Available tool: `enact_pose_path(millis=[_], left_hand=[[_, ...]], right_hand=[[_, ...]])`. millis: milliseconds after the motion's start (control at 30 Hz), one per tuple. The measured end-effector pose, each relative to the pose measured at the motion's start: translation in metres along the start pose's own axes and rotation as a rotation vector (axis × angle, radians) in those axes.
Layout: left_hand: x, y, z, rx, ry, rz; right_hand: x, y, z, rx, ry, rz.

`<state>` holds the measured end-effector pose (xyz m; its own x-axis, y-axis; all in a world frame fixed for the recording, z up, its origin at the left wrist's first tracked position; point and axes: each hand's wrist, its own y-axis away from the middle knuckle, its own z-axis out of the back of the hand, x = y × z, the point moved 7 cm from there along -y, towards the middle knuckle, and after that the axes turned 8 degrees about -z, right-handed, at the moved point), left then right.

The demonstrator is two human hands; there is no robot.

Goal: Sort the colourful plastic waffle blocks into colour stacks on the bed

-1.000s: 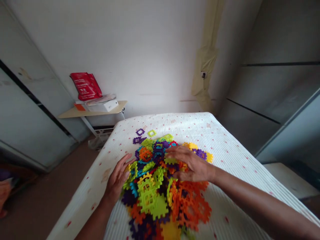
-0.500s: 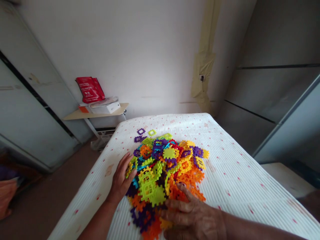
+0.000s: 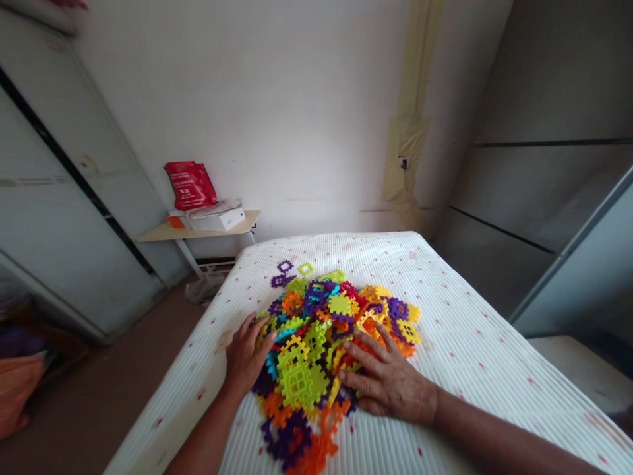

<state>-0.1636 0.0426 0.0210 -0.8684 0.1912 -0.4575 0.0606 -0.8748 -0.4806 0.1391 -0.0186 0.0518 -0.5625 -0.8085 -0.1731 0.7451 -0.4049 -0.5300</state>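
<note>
White ribbed mattress (image 3: 475, 369): our left hand (image 3: 246, 353) and right hand (image 3: 388, 379) lay open on interlocking plastic tiles (image 3: 301, 386); shoving risked spilling pieces.

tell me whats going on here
One person stands at a white ribbed mattress with red flecks, both bare hands on a heaped pile of colourful interlocking plastic tiles with notched edges. The left hand rests at the pile's left edge, and the right hand lies spread against its lower right side; neither clearly grips a piece. A purple square ring and a lime-green square ring lie apart beyond the pile.
</note>
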Motion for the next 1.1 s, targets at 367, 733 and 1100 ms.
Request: enact_pose_path(millis=[367, 733, 1100], left_hand=[[-0.002, 0.001, 0.009, -0.058, 0.309, 0.042], [-0.004, -0.002, 0.016, -0.143, 0.422, 0.117], [0.009, 0.02, 0.026, -0.105, 0.548, 0.134]], right_hand=[[-0.015, -0.043, -0.031, 0.02, -0.088, 0.117], [-0.029, -0.101, -0.06, 0.207, -0.183, 0.018], [-0.052, -0.058, -0.011, 0.029, -0.187, -0.12]])
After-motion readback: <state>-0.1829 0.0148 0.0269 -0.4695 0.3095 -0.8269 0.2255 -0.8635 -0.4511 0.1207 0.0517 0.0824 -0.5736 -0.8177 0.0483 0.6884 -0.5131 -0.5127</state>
